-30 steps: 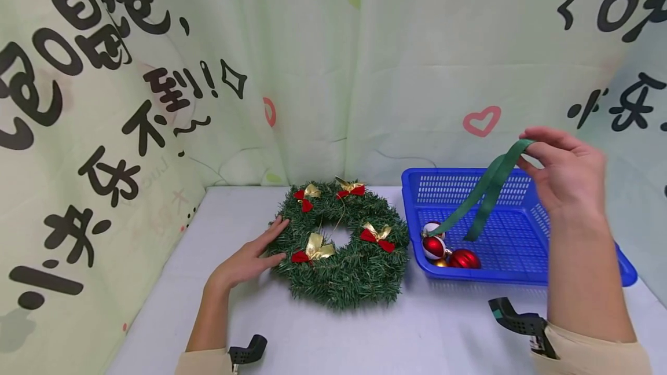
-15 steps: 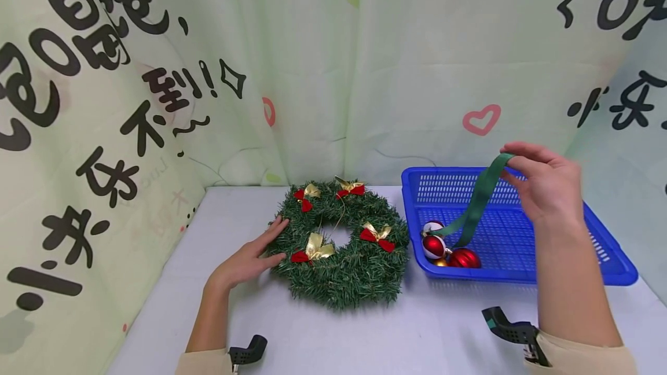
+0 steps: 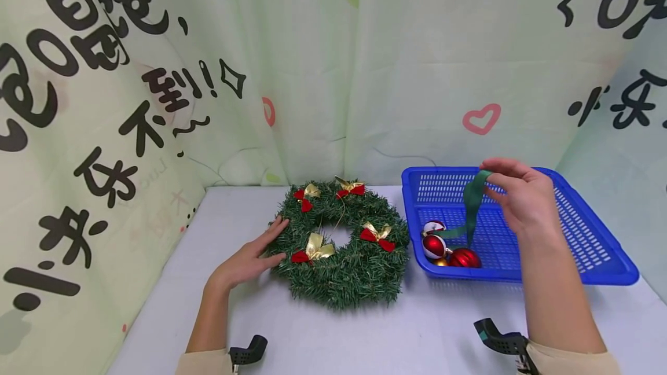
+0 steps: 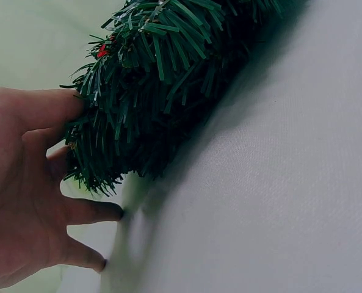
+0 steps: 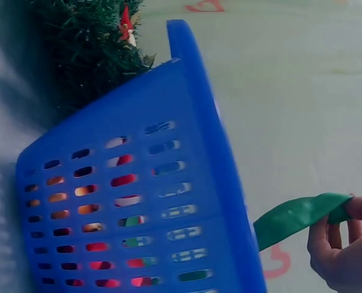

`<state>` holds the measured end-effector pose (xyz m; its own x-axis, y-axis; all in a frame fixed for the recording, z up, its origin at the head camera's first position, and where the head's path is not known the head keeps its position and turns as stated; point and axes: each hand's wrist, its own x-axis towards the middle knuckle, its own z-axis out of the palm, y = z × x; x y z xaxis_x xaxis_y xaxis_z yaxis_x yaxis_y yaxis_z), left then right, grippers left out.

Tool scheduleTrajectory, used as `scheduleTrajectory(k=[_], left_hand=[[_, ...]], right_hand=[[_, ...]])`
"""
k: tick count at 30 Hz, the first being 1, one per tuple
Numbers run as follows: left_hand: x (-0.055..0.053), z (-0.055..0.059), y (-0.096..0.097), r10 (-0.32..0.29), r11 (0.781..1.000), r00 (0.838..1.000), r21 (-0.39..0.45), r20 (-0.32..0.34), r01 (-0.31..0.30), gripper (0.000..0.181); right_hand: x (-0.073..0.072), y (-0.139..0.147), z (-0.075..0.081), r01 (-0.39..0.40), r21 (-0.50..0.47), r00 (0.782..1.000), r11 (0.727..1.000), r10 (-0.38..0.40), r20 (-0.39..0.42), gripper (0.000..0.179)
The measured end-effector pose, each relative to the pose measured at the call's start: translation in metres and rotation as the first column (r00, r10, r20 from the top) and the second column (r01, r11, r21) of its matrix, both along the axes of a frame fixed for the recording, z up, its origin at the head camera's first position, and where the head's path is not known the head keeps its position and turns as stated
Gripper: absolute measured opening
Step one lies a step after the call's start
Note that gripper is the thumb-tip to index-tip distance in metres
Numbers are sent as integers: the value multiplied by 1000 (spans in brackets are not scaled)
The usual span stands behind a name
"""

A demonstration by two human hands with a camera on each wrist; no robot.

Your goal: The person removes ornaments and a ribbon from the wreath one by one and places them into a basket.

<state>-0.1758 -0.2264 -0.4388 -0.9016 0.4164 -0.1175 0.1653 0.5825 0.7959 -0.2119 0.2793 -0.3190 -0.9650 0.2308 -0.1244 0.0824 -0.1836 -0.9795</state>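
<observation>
A green ribbon (image 3: 472, 204) hangs from the thumb and fingers of my right hand (image 3: 523, 194), which pinches its top over the blue basket (image 3: 599, 253). The ribbon's lower end lies among the red, white and gold Christmas baubles (image 3: 464, 258) in the basket's near left corner. In the right wrist view the pinched ribbon (image 5: 296, 217) runs behind the basket rim. My left hand (image 3: 252, 256) rests on the left side of a green wreath (image 3: 349, 285), fingers spread. The left wrist view has the thumb against the wreath (image 4: 150, 91) and two fingertips at the table.
Red and gold bows (image 3: 377, 236) sit around the wreath. The basket stands just right of the wreath on a white table (image 3: 365, 340). Behind the table hangs a pale green curtain (image 3: 417, 74) with black lettering and hearts.
My right hand has moved left and down over the basket, still pinching the ribbon, which now hangs lower and more slack. The left hand and the wreath have stayed in place.
</observation>
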Motion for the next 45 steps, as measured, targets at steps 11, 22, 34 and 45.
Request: scheduleTrajectory(k=[11,22,34,45], left_hand=[[0,0,0,3,1000,1000,-7,-1,-3,78],[-1,-1,0,-1,1000,1000,-6,5,1,78],[-2,-2,0,-4,1000,1000,-14,-2,4,78],[-2,-2,-1,1,1000,1000,-18,-2,-1,78]], right_hand=[[1,-8,-19,-87,169,993,982,73,88,33],[4,-12,-37,-185,333,981,925,154,117,38],[10,-13,-53,-335,486,942,807,292,166,34],[15,-18,-58,-384,539,915,750,386,115,34]])
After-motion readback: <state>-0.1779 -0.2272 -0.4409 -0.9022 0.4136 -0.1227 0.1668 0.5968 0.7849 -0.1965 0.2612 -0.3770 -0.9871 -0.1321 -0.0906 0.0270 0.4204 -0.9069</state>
